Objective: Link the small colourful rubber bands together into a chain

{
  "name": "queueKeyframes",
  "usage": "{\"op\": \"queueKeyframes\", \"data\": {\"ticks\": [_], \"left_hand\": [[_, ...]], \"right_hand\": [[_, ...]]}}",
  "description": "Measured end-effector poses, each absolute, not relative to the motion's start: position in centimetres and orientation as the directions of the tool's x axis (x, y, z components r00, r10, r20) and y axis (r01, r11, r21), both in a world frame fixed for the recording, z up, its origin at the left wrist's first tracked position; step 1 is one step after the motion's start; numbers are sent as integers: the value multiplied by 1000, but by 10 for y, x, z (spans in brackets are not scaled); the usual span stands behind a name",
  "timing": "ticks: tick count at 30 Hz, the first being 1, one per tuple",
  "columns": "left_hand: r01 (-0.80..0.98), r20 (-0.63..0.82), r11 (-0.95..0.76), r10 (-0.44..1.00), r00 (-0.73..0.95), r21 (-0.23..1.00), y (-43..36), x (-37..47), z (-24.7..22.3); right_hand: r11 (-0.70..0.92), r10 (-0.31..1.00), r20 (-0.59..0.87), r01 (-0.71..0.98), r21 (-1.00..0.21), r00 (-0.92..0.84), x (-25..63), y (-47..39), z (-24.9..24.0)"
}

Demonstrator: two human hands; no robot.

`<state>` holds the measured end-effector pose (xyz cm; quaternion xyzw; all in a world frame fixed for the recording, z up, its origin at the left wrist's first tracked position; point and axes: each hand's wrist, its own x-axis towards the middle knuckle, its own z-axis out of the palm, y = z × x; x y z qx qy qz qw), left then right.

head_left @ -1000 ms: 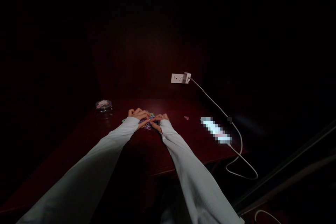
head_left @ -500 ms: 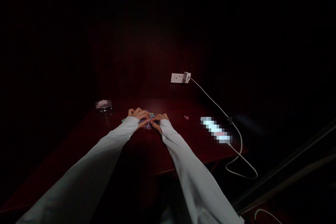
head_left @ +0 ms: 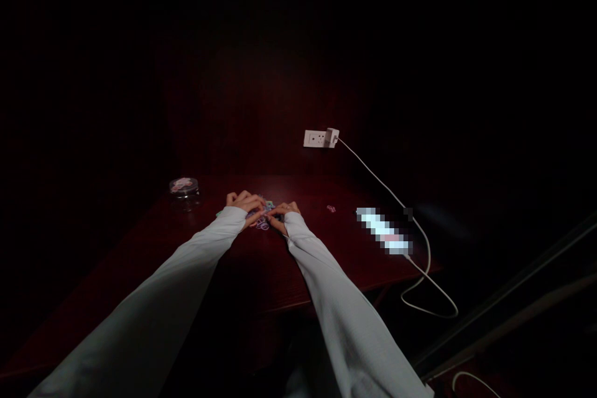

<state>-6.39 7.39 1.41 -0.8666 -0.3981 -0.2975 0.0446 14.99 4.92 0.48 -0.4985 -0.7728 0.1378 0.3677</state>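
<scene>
A small pile of colourful bands or loops (head_left: pixel 262 222), purple, pink and green, lies on the dark red table (head_left: pixel 261 273). My left hand (head_left: pixel 245 204) rests over the pile's left side, fingers bent. From the right, my right hand (head_left: pixel 283 214) reaches into the same pile, its fingertips almost meeting those of the left. Both hands have their fingers bent down at the pile; whatever sits between the fingertips is too small and dark to make out. A little pink cluster (head_left: pixel 331 208) lies apart to the right.
A clear round container (head_left: pixel 184 193) stands at the table's back left. To the right lies a bright, pixelated device (head_left: pixel 383 231) with a white cable (head_left: pixel 387 186) running to a charger (head_left: pixel 332 137) in the wall socket (head_left: pixel 314 138).
The fingers of my left hand have shifted very slightly over the pile. Everything else looks the same.
</scene>
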Motion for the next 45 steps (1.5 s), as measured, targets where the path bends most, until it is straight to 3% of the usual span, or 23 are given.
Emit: {"op": "queueKeyframes", "data": {"ticks": [33,45], "left_hand": [[768,576,-611,704,415,194,67,-58,20],[763,515,-613,731,447,207,64,-58,24]], "right_hand": [[453,876,433,673,-585,-214,150,49,7],[485,857,463,660,-574,-227,151,52,4]]}}
